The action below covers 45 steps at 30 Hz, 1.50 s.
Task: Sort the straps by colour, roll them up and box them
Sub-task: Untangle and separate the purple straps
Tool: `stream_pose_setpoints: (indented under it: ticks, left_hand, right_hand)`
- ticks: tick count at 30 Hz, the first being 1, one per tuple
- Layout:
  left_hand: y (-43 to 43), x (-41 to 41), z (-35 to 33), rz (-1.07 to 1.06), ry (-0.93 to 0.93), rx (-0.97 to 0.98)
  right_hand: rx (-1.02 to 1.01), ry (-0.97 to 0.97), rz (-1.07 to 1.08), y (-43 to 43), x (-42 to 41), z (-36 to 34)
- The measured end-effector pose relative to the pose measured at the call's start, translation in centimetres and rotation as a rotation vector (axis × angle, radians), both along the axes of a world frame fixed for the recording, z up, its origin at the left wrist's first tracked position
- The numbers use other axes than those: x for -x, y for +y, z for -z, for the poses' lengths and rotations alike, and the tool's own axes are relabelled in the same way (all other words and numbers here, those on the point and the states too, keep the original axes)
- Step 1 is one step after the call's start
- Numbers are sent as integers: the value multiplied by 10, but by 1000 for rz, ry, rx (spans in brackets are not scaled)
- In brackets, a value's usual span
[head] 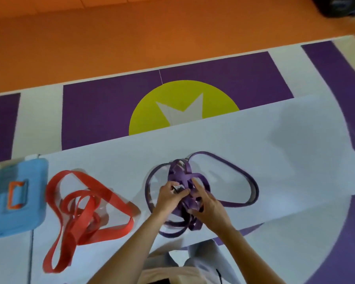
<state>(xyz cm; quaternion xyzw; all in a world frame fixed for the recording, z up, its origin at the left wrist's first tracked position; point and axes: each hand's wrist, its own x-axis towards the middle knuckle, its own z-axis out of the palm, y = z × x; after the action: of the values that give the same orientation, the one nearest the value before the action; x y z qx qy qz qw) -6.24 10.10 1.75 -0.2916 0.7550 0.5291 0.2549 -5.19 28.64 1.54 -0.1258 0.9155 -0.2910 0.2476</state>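
Note:
A tangle of purple straps [232,167] lies on the white table [275,130] in front of me, with loose loops spreading right and left. My left hand [168,196] pinches the middle of the tangle, near a small metal buckle. My right hand [208,203] grips the purple straps just beside it, fingers pushed into the bundle. A separate heap of red straps [86,203] lies loose on the table to the left, touched by neither hand.
A light blue box [19,197] with an orange handle sits at the table's left edge, lid shut. Beyond the table's far edge is a purple, white and orange floor with a yellow-green circle [182,103].

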Motion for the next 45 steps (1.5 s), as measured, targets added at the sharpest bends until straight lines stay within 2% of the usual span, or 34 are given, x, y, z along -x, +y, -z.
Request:
stream_pose_setpoints:
  ticks: [3, 5, 7, 9, 12, 14, 18, 20, 24, 28, 35, 41, 45]
  left_hand:
    - [3, -5, -1, -111, 14, 84]
    - [-6, -13, -6, -170, -1, 88]
    - [-18, -23, -12, -195, 42, 106]
    - [-28, -31, -19, -227, 106, 116]
    - [-30, -37, -42, -288, 175, 67]
    - [-28, -36, -54, -295, 200, 27]
    - [-31, -29, -75, -265, 269, 1]
    - [-34, -26, -85, -251, 308, -6]
    - [-51, -19, -105, -323, 431, 3]
    - [-77, -8, -124, -388, 538, -26]
    - [-108, 1, -128, -406, 493, 18]
    - [-112, 7, -114, -335, 421, 57]
    - [-107, 18, -93, -204, 189, 98]
  right_hand:
    - [137, -85, 29, 31, 4, 4]
    - [162, 3, 127, 48, 7, 11]
    - [77, 3, 224, 60, 15, 21]
    - [-26, -116, 247, 65, 22, 29]
    - [-172, -234, 126, 66, 27, 48]
    - [-227, -244, 83, 63, 27, 58]
    - [-223, -232, 37, 55, 33, 52]
    - [-180, -200, 106, 56, 37, 50]
    - [-32, -128, 389, 64, 51, 38]
    - [9, -40, 490, 77, 57, 20]
    - [313, 72, 777, 75, 64, -25]
    - [497, 211, 657, 49, 91, -84]
    - [565, 272, 572, 31, 100, -110]
